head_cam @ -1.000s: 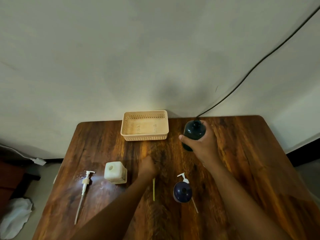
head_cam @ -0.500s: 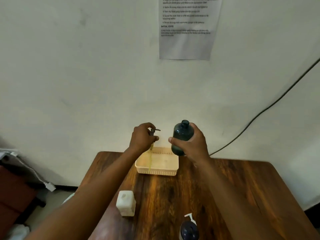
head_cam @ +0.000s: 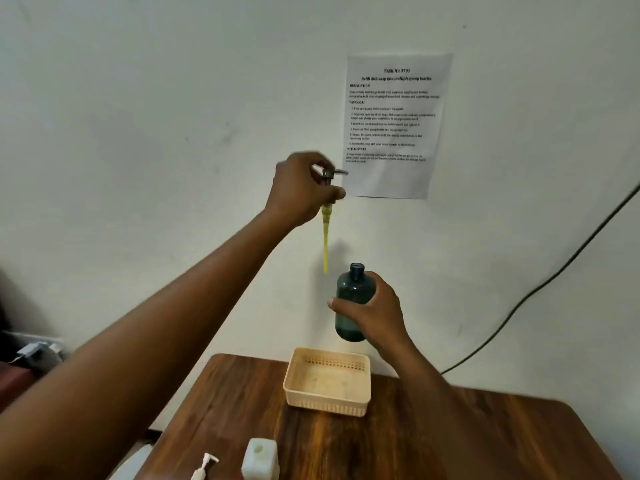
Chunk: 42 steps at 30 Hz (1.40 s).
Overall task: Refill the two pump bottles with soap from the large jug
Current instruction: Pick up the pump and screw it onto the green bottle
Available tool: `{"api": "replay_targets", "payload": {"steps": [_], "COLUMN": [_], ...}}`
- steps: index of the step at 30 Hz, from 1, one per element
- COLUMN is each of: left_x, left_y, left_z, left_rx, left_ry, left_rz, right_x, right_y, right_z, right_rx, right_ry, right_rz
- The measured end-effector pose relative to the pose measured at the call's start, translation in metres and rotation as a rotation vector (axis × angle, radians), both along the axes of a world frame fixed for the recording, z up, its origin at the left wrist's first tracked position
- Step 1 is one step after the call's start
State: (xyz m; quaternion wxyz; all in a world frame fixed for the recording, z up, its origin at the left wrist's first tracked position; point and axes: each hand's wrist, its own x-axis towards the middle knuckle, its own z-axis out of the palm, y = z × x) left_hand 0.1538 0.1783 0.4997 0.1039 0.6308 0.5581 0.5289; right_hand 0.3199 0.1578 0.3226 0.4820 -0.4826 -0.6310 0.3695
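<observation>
left grip (head_cam: 304,188) clamps pump head (head_cam: 329,174), yellow tube (head_cam: 325,244) hanging down | right grip (head_cam: 375,311) wraps dark bottle (head_cam: 353,299), upright, mouth uncapped, just right of tube tip | under both: basket (head_cam: 327,407) on surface (head_cam: 450,445) | white jug (head_cam: 260,459), spare pump (head_cam: 204,467) nearer camera

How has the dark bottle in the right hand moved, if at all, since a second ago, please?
Yes. The dark bottle has gone up: it stood on the table beside the basket, and the right hand now holds it above the basket.

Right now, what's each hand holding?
Left hand: closed, holding the pump head.
Right hand: closed around the dark bottle.
</observation>
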Motion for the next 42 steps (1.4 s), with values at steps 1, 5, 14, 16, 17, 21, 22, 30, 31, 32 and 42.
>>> {"api": "replay_targets", "payload": {"steps": [1,5,14,16,17,21,22,30,31,32,42], "left_x": [0.003,0.017,0.043,0.047,0.048,0.054,0.055,0.065,0.065,0.065,0.068], "left_y": [-0.004,-0.017,-0.027,-0.028,-0.028,-0.032,-0.032,-0.035,-0.035,-0.034,-0.037], "left_z": [0.012,0.042,0.042,0.038,0.036,0.032,0.032,0.014,0.008,0.002,-0.049], "left_rx": [0.029,0.123,0.137,0.137,0.138,0.153,0.157,0.131,0.125,0.119,0.091], "left_ry": [-0.011,-0.014,-0.022,-0.030,-0.031,-0.047,-0.053,-0.028,-0.026,-0.024,-0.078], "left_rz": [-0.002,-0.034,-0.083,-0.088,-0.091,-0.110,-0.115,-0.152,-0.154,-0.157,-0.174], "right_x": [0.000,0.001,0.004,0.006,0.007,0.010,0.011,0.012,0.012,0.013,0.017], "right_y": [-0.001,-0.007,-0.015,-0.017,-0.018,-0.018,-0.018,-0.014,-0.013,-0.012,-0.002], "right_z": [0.002,0.010,0.026,0.027,0.026,0.024,0.024,0.029,0.030,0.031,0.046], "right_rx": [0.006,0.033,0.052,0.051,0.048,0.031,0.027,0.030,0.036,0.044,0.092], "right_ry": [-0.003,-0.012,-0.001,-0.002,-0.002,0.006,0.008,-0.006,-0.012,-0.017,-0.070], "right_rz": [0.000,-0.008,0.004,0.012,0.012,-0.006,-0.011,-0.042,-0.048,-0.051,-0.103]}}
